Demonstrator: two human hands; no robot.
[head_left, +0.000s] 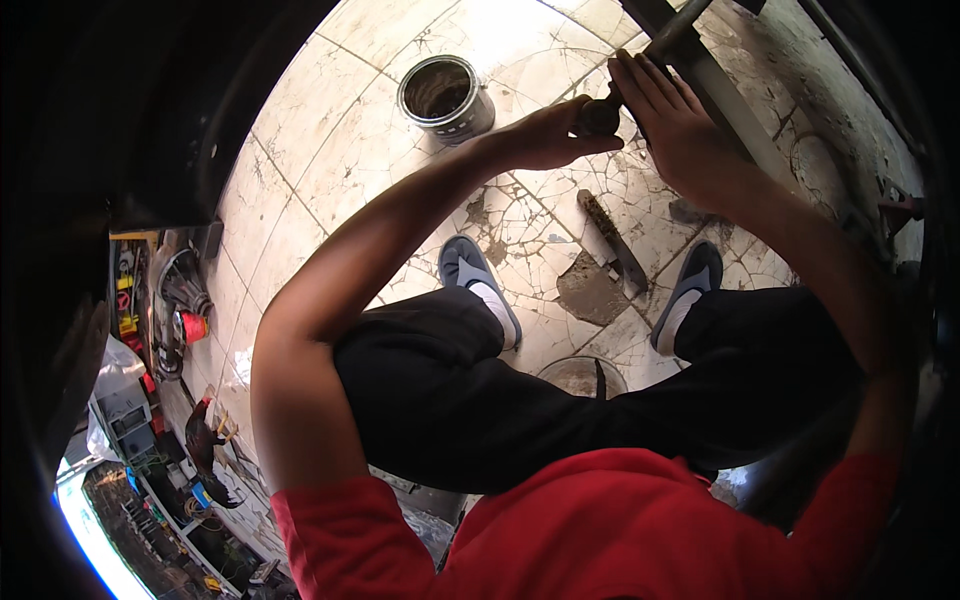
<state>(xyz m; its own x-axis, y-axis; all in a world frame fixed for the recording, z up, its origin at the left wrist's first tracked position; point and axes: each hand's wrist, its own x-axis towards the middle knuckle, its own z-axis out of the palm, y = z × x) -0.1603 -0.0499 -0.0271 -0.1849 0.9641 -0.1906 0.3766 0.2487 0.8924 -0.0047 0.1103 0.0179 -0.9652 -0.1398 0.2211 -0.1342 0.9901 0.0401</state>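
Note:
My left hand (552, 137) reaches forward at the top centre, its fingers curled round a dark, round-ended metal part (598, 117) with its thumb pointing right. Close on its right is my right hand (682, 130), fingers stretched out and lying side by side. Those fingertips are by the dark metal part and a thick bar (735, 100) that slants down from the top right. Whether they touch either one, I cannot tell. A dark rod (680, 30) crosses the bar's upper end.
An open metal can (447, 105) stands on the cracked tiled floor. Between my feet lies a long, narrow tool (612, 240), apparently a wire brush, beside a broken patch (593, 288). A round container (580, 375) is partly under me. Tools and parts fill a shelf (165, 510) at left.

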